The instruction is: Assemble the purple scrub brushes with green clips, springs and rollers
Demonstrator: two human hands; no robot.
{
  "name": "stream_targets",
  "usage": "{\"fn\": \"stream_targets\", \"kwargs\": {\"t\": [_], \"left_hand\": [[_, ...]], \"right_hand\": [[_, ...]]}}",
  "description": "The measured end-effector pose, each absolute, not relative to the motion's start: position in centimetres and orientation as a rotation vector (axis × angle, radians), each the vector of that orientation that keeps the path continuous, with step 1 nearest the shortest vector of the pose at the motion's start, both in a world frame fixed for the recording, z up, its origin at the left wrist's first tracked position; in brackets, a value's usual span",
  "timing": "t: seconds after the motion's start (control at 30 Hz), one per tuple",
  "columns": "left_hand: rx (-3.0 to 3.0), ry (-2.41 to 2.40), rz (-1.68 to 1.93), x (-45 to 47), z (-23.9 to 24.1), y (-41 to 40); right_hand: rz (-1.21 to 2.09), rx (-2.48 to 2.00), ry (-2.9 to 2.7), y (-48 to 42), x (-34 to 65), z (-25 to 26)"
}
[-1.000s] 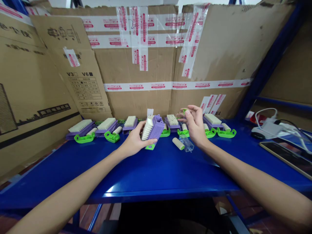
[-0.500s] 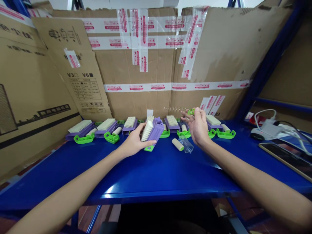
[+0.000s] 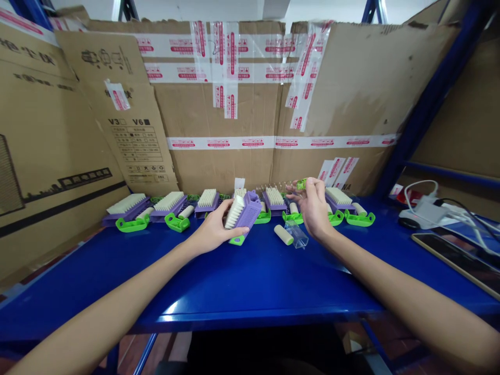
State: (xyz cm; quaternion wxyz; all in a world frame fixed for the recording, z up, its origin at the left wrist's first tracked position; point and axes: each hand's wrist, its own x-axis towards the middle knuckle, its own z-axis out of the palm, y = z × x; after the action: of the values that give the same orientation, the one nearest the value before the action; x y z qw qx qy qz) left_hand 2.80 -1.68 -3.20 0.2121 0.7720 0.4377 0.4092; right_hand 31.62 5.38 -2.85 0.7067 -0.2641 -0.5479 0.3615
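My left hand point(image 3: 211, 230) is closed around a purple brush point(image 3: 249, 212) with cream bristles, held tilted above the table. The bristles face left, and a green part shows at its lower end. To the right, my right hand point(image 3: 316, 211) pinches a small green plastic piece point(image 3: 301, 184) between thumb and fingers. A long thin metal spring point(image 3: 275, 186) stretches leftward from that piece, apart from the brush. Below it on the table lie a cream cylinder point(image 3: 283, 235) with a green end and a clear plastic part point(image 3: 297, 235), touching or nearly touching.
Along the back of the blue table point(image 3: 234, 284) runs a row of several purple brushes point(image 3: 167, 203), with green handle pieces point(image 3: 359, 219) and cream cylinders. Cardboard point(image 3: 219, 114) walls stand behind and at left. A phone point(image 3: 457, 258) and a white charger with cables point(image 3: 425, 211) lie at right.
The view has shifted slightly. My right hand, with the green piece and spring, has moved a little left. My left hand still holds the brush in much the same pose.
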Motion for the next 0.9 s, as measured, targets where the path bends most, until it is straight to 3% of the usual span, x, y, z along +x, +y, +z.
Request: {"fn": "stream_targets", "kwargs": {"t": [0.63, 0.9], "left_hand": [[2.126, 1.156, 1.112, 3.0, -3.4, -1.8], [2.197, 1.206, 1.099, 3.1, -3.2, -2.1]], "right_hand": [[0.397, -0.601, -1.463, 2.6, 31.7, -2.3], [0.38, -0.558, -1.557, 1.8, 31.4, -2.2]]}}
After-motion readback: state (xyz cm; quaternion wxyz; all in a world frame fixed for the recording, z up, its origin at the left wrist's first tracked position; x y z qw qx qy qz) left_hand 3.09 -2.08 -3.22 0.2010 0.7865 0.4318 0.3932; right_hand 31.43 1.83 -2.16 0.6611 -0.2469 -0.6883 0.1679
